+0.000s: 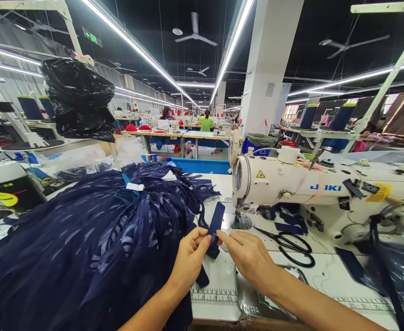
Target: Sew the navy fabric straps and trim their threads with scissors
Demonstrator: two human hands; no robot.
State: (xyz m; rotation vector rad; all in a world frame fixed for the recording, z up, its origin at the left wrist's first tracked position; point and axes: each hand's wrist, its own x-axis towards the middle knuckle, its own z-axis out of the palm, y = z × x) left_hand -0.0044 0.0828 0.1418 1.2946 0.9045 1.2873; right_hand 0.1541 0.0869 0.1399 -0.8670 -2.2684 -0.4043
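Note:
My left hand point(190, 255) pinches a narrow navy fabric strip point(217, 217) between thumb and finger, just in front of the sewing machine's needle area. Close on its right, my right hand point(248, 253) has its fingers closed at the same strip; something small and thin shows at the fingertips, too small to name. The white sewing machine point(278, 179) stands beyond both hands. A big heap of navy fabric point(119, 230) with pale patterns spreads to the left of my left hand.
Black-handled scissors point(293, 248) lie right of the needle plate. Navy scraps point(291, 223) rest under the machine arm. A black plastic bag point(79, 99) hangs at upper left. A clear bag point(402, 276) lies at far right. People sit at tables far back.

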